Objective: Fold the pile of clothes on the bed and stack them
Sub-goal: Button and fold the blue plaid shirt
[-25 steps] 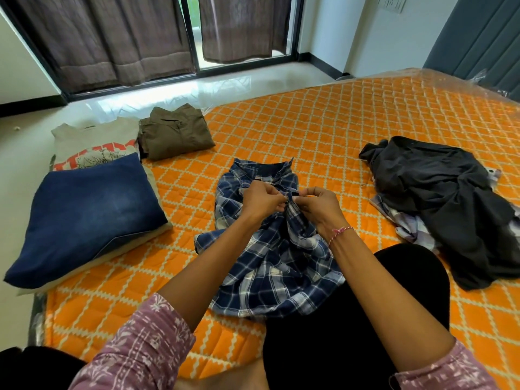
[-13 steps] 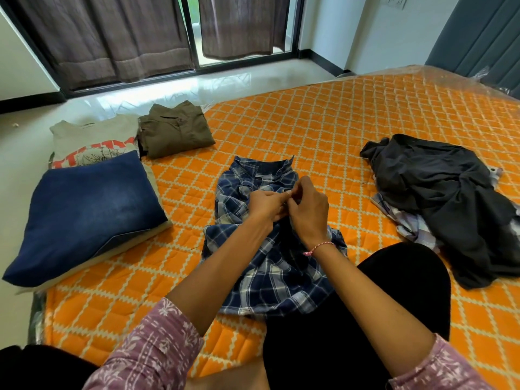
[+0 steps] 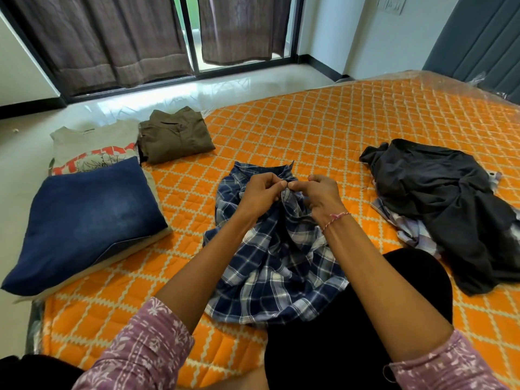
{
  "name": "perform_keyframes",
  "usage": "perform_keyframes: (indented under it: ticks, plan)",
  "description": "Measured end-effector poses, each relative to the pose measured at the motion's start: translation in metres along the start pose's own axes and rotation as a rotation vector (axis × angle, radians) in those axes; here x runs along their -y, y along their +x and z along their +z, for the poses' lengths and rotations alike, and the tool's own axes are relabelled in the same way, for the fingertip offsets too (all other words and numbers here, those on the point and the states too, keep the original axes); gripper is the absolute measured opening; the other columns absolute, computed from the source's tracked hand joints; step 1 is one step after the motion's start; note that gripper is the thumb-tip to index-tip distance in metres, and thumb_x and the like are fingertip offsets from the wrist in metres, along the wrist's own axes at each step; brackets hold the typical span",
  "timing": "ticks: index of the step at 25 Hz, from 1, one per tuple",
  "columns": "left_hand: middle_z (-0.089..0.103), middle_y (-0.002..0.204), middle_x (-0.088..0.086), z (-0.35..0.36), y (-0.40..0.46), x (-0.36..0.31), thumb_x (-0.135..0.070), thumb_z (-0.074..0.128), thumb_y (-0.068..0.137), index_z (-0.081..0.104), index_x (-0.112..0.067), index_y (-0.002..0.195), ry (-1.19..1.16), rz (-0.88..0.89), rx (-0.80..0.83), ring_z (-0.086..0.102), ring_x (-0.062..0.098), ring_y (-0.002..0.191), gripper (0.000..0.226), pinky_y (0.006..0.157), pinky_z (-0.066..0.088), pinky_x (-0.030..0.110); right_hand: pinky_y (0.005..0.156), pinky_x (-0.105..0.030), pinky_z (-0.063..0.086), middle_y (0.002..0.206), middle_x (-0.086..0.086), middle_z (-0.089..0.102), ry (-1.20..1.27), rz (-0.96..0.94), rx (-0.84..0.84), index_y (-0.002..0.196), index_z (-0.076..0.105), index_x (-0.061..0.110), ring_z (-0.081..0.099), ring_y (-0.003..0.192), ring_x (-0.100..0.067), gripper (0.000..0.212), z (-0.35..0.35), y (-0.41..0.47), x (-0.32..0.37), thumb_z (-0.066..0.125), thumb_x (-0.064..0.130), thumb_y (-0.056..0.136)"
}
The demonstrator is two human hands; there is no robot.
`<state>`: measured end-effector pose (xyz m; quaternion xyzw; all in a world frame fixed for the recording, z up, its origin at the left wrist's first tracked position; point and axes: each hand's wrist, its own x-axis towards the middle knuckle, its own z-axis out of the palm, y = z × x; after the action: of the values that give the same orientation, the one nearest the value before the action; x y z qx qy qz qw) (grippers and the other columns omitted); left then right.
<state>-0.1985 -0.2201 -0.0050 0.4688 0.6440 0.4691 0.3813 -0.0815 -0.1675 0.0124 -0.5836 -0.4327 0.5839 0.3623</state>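
Both pinched tight on the blue plaid shirt [image 3: 270,257] lying mid-bed by the knees, left hand [image 3: 260,192] and right hand [image 3: 320,197] almost touching near the collar; easy to slip off and bunch up if tugged too hard.

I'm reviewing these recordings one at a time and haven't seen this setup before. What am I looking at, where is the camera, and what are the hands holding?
There is no machine here: a person works with bare hands, filmed by a wide-angle camera on their head, looking down. The left hand and right hand pinch the front of a blue-and-white plaid shirt, near its collar. It lies on an orange quilted mattress. At left lie folded blue jeans, a grey printed T-shirt and a folded olive shirt. At right is an unfolded dark pile of clothes.
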Motion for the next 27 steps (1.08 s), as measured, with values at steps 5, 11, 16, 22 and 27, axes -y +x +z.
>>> perform_keyframes:
  ticks: [5, 11, 16, 22, 27]
  plan:
    - [0.050, 0.063, 0.003, -0.001, 0.010, 0.004, -0.019, 0.053, 0.097, 0.055, -0.010, 0.077, 0.284, 0.094, -0.062, 0.046, 0.017, 0.059, 0.023, 0.062, 0.042, 0.035, 0.067, -0.038, 0.056, 0.064, -0.004, 0.051, 0.103, -0.104, -0.122, 0.064, 0.038, 0.014, 0.058, 0.069, -0.023, 0.042, 0.015, -0.005, -0.014, 0.072, -0.009, 0.074]
    - [0.057, 0.071, 0.001, 0.001, 0.003, 0.013, -0.013, 0.048, 0.098, 0.058, -0.011, 0.076, -0.466, -0.224, 0.026, 0.051, 0.010, 0.062, 0.024, 0.059, 0.045, 0.019, 0.059, -0.030, 0.054, 0.070, -0.011, 0.058, 0.160, -0.078, -0.053, 0.065, 0.039, 0.015, 0.062, 0.066, -0.023, 0.041, 0.021, -0.005, -0.011, 0.069, -0.011, 0.076]
    - [0.055, 0.071, 0.003, 0.004, 0.002, 0.024, -0.014, 0.049, 0.098, 0.057, -0.011, 0.073, -0.447, -0.200, 0.001, 0.051, 0.011, 0.062, 0.026, 0.059, 0.047, 0.020, 0.058, -0.031, 0.053, 0.064, -0.007, 0.052, 0.086, -0.020, -0.079, 0.062, 0.037, 0.015, 0.058, 0.062, -0.021, 0.044, 0.023, -0.001, -0.014, 0.070, -0.010, 0.076]
    - [0.039, 0.057, 0.001, 0.016, 0.001, 0.015, -0.014, 0.050, 0.098, 0.051, -0.009, 0.068, -0.329, -0.224, -0.144, 0.032, 0.009, 0.048, 0.030, 0.046, 0.031, 0.018, 0.063, -0.032, 0.051, 0.071, -0.002, 0.060, -0.165, -0.442, -0.299, 0.067, 0.038, 0.021, 0.064, 0.072, -0.019, 0.040, 0.032, -0.011, -0.032, 0.069, -0.003, 0.078]
    - [0.056, 0.075, 0.002, 0.003, -0.004, 0.024, -0.010, 0.045, 0.100, 0.056, -0.010, 0.082, -0.419, -0.014, 0.035, 0.055, 0.005, 0.063, 0.020, 0.062, 0.047, 0.018, 0.041, -0.020, 0.046, 0.064, -0.003, 0.052, 0.301, 0.215, 0.062, 0.067, 0.047, 0.011, 0.050, 0.054, -0.012, 0.030, 0.015, -0.005, -0.007, 0.069, -0.003, 0.081]
